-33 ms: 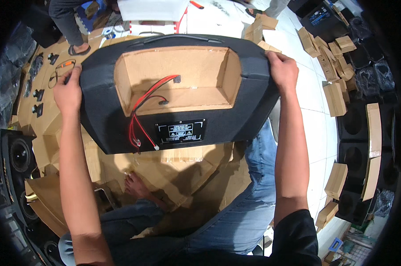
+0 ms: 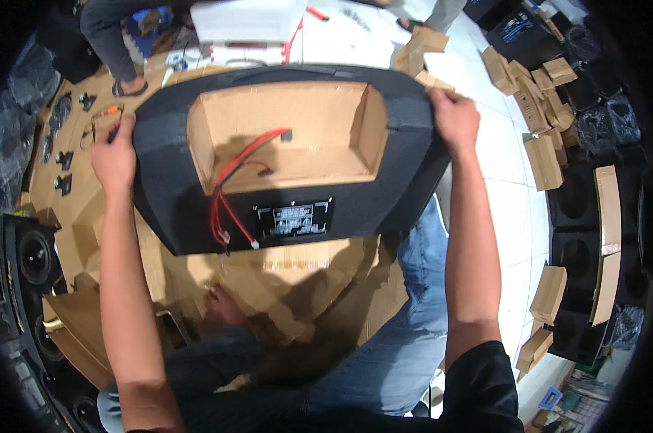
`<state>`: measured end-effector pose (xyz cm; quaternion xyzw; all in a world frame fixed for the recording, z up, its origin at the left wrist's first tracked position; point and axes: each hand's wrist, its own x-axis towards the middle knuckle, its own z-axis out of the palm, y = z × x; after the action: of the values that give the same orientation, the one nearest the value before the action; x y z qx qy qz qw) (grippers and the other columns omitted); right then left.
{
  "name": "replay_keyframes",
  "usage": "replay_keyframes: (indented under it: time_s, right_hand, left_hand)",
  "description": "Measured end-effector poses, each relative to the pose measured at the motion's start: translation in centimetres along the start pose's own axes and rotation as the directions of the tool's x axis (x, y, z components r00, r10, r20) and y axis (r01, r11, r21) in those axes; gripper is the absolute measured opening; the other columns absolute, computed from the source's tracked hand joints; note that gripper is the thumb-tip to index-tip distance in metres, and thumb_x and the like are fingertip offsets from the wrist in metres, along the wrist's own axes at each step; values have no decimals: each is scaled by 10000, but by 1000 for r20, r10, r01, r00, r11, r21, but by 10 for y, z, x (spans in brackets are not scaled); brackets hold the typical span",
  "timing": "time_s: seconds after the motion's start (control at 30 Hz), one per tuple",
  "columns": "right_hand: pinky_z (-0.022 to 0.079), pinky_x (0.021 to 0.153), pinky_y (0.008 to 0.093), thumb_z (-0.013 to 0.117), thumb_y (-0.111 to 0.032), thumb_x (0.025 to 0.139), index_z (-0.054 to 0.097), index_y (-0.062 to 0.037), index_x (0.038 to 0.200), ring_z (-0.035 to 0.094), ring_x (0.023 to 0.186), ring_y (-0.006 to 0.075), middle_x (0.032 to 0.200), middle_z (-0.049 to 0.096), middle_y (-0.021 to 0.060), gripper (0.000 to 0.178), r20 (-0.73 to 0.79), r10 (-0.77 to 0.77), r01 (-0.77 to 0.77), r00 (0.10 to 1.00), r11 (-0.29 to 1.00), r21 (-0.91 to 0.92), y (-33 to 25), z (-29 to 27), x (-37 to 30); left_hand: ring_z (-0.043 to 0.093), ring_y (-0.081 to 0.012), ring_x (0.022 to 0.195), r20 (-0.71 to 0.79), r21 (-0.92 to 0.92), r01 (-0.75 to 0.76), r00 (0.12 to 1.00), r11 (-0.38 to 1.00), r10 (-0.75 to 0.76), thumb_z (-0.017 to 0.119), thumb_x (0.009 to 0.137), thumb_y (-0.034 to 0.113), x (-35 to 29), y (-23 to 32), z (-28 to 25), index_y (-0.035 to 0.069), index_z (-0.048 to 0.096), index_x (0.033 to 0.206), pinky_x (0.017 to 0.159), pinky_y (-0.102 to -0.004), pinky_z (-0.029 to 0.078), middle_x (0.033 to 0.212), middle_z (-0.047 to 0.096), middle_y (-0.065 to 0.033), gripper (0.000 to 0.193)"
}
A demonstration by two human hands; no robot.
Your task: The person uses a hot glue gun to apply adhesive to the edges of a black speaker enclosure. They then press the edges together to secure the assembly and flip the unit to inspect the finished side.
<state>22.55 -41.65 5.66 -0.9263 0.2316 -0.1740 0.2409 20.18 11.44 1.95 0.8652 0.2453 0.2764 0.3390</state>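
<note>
My hands hold up a large black speaker cabinet (image 2: 369,206) with angled sides, tilted over my legs. My left hand (image 2: 115,155) is closed on its left upper edge, and my right hand (image 2: 456,119) grips the right upper corner. Facing me is a bare wood recess (image 2: 326,119). Red and black wires (image 2: 234,164) come out of the recess, their white plugs hanging over the lower part. Beside them sits a black label plate (image 2: 294,219). A strap handle (image 2: 333,73) runs along the top edge. My fingers behind the cabinet are hidden.
Cardboard (image 2: 297,289) covers the floor under my legs. Speakers (image 2: 36,252) line the left, near small black parts (image 2: 63,155). Cardboard pieces (image 2: 548,294) and black boxes (image 2: 575,242) stand at right. Another person's foot (image 2: 130,86) is near a white box (image 2: 250,22).
The cabinet has dipped slightly, its top edge now lower in view. Both hands have moved a little with it.
</note>
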Motion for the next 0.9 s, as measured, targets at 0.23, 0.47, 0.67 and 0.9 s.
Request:
replay_keyframes:
  time_s: [0.23,0.47,0.67,0.9]
  right_hand:
    - [556,944,486,672,-507,866,812,-169,1137,715,1065,406,1090,756,233,455,43,27,-29,999,999,38,-23,7,-2]
    - [551,946,482,677,-474,875,824,-199,1086,720,1042,401,1046,770,198,376,57,52,-58,997,993,101,-18,-5,-11]
    - [579,884,486,666,-486,874,822,-204,1084,730,987,406,1024,769,202,385,13,9,-10,1000,993,114,-11,-5,-18]
    - [451,1044,531,643,-460,900,808,-215,1151,726,1042,379,1074,766,206,387,71,16,-27,997,989,146,-9,-19,-30]
  left_hand:
    - [699,-368,1111,1,-43,-83,997,996,83,718,933,456,11,-15,1,-31,744,1156,1009,-414,494,1125,744,-254,536]
    - [661,-398,1190,110,-1,-78,991,997,78,655,984,436,12,-7,-2,17,715,1224,1027,-430,484,1207,715,-258,487]
    - [640,-436,1200,162,118,-97,984,988,77,567,1018,472,15,-15,-11,55,684,1275,1019,-464,487,1245,701,-250,504]
    - [625,-471,1199,250,390,-140,967,910,41,444,1056,449,2,12,-25,30,639,1322,1031,-513,480,1278,671,-280,533]
